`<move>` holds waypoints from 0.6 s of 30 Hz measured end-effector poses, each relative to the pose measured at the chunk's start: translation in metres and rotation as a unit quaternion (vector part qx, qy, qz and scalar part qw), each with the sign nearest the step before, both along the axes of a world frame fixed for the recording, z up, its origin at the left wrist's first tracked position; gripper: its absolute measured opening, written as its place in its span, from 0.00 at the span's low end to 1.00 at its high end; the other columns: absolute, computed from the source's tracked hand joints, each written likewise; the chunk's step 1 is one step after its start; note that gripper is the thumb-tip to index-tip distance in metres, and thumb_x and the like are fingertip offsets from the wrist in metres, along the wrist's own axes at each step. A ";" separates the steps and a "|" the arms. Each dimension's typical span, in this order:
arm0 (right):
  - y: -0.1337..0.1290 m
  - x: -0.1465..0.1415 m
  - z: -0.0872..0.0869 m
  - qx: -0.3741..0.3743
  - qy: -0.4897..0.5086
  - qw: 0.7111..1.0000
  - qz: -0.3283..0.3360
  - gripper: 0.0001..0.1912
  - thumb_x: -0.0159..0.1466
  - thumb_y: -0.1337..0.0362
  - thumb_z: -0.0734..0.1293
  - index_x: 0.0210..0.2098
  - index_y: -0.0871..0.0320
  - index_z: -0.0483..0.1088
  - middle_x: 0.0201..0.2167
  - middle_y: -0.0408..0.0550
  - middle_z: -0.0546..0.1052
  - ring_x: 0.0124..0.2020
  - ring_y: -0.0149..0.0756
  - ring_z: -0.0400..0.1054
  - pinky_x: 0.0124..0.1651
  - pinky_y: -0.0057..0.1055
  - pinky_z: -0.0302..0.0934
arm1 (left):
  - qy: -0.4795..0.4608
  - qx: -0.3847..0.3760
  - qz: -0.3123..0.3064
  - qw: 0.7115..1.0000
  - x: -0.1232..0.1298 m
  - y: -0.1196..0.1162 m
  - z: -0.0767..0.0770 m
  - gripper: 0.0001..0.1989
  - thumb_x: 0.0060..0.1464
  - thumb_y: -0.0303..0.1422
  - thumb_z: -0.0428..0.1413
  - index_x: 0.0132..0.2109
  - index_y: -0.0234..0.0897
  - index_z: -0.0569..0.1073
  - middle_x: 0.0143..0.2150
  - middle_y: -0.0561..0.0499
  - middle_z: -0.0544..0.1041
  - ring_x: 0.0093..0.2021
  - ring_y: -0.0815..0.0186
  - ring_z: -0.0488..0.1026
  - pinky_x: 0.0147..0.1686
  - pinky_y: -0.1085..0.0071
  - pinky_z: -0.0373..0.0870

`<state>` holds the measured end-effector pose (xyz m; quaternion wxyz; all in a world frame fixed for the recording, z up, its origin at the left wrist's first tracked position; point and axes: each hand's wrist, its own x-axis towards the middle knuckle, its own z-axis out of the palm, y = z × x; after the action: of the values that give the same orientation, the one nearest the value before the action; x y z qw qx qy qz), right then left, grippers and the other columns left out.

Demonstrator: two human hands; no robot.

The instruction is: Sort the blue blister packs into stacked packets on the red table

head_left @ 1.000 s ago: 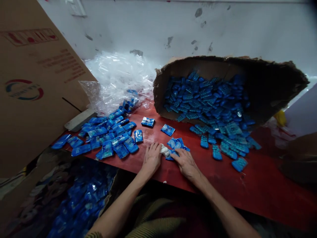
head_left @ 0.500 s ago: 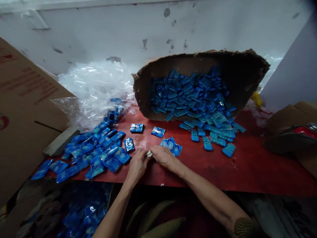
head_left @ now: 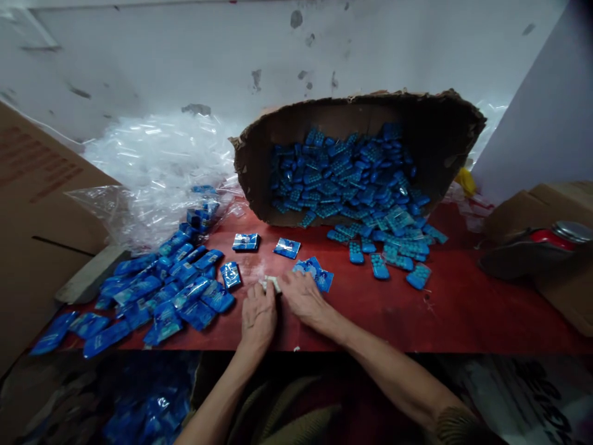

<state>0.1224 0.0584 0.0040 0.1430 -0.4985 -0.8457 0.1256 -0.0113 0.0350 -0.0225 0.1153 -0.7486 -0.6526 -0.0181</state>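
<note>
Lying on the red table (head_left: 467, 312), a white wad (head_left: 272, 284) touches the bent fingers of the left hand (head_left: 258, 315), with the right hand (head_left: 304, 299) curled just beside; I cannot tell if either grips it. It looks light and soft, best pinched at its ends.

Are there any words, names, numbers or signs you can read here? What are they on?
None can be read for sure.
Big cardboard box on the left: faded red lines of print, too blurred.
Flat blue cards by the right hand: too small.
Blue packets in the left pile: print too small.
Pale sack at bottom right: big dark letters, slanted and too dim.
</note>
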 end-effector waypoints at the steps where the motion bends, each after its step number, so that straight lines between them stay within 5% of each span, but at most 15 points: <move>1: -0.001 0.011 0.000 0.002 -0.003 1.000 -0.023 0.11 0.62 0.70 0.54 0.42 0.57 0.63 0.40 0.53 0.68 0.42 0.41 0.58 0.43 0.39 0.51 | 0.001 -0.004 0.007 1.000 0.001 -0.002 0.000 0.20 0.51 0.22 0.40 0.51 0.31 0.63 0.45 0.37 0.67 0.44 0.57 0.63 0.36 0.64 0.61; 6: 0.000 0.063 -0.018 -0.004 0.002 0.975 -0.220 0.07 0.60 0.63 0.59 0.35 0.57 0.67 0.35 0.52 0.69 0.38 0.41 0.60 0.39 0.36 0.51 | -0.051 -0.031 0.019 0.998 0.000 -0.006 0.009 0.21 0.52 0.26 0.41 0.53 0.31 0.61 0.44 0.38 0.69 0.41 0.57 0.65 0.38 0.63 0.61; 12: 0.002 0.072 -0.028 0.001 0.053 0.973 -0.223 0.07 0.60 0.67 0.58 0.32 0.57 0.67 0.32 0.49 0.70 0.37 0.38 0.62 0.38 0.32 0.52 | -0.230 0.037 0.063 0.970 0.009 -0.012 0.026 0.19 0.52 0.37 0.46 0.49 0.34 0.66 0.41 0.39 0.70 0.41 0.55 0.65 0.38 0.61 0.61; 15: -0.001 0.066 -0.012 0.003 0.136 0.974 -0.183 0.08 0.59 0.67 0.57 0.34 0.58 0.67 0.34 0.48 0.71 0.38 0.36 0.64 0.40 0.31 0.55 | -0.480 -0.016 0.067 0.875 0.029 -0.012 0.031 0.22 0.47 0.39 0.52 0.50 0.35 0.65 0.40 0.43 0.71 0.38 0.60 0.68 0.36 0.65 0.64; 18: -0.010 0.058 0.002 -0.055 0.307 0.945 -0.095 0.08 0.59 0.67 0.57 0.35 0.57 0.67 0.33 0.46 0.72 0.36 0.34 0.65 0.40 0.29 0.57 | -0.697 -0.159 0.104 0.692 0.049 -0.007 0.029 0.25 0.40 0.39 0.57 0.46 0.34 0.66 0.31 0.49 0.72 0.26 0.68 0.68 0.24 0.73 0.63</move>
<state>0.1802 0.0483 0.0061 0.3796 -0.5213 -0.7011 0.3044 0.0379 0.0275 0.0061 -0.4918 -0.4557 -0.6126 -0.4186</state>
